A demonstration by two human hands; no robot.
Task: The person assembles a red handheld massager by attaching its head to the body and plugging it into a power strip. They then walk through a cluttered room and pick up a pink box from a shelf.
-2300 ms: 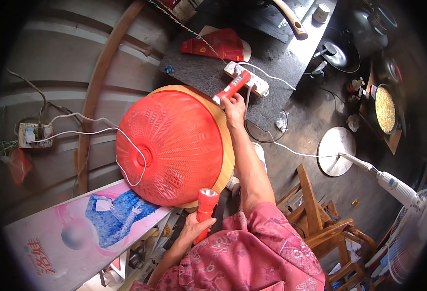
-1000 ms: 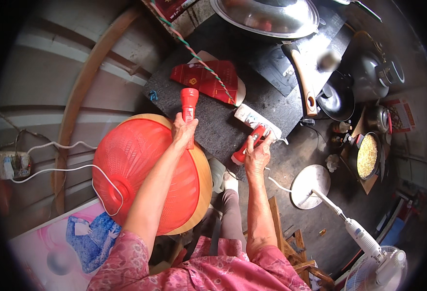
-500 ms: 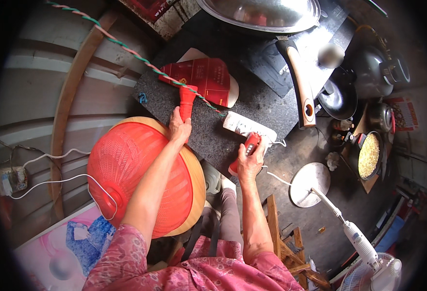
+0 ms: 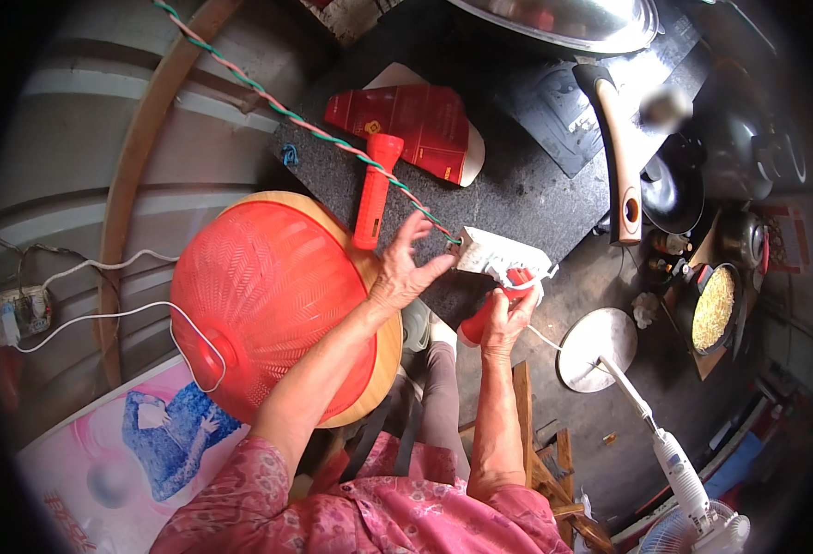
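Observation:
My right hand [image 4: 506,323] grips a red flashlight [image 4: 475,325], its wide end toward me and its other end up against the white power strip [image 4: 499,251]. My left hand [image 4: 408,272] is empty, fingers spread, in the air just left of the strip. A second red flashlight [image 4: 372,203] lies on the dark speckled counter [image 4: 333,180], beyond my left hand. A twisted green and pink cord [image 4: 300,120] runs down over that flashlight to the strip's left end. The contact between the held flashlight and the strip is partly covered by my fingers.
A large red mesh food cover [image 4: 268,305] stands at the left. On the counter are a red package [image 4: 416,125] and a wok with a wooden handle [image 4: 621,166]. A white stand fan [image 4: 679,462] and a pan of yellow food [image 4: 713,309] are on the right.
My left hand has let go of its flashlight, now lying on the counter, and moved right toward the power strip. My right hand has turned its flashlight up against the strip's end.

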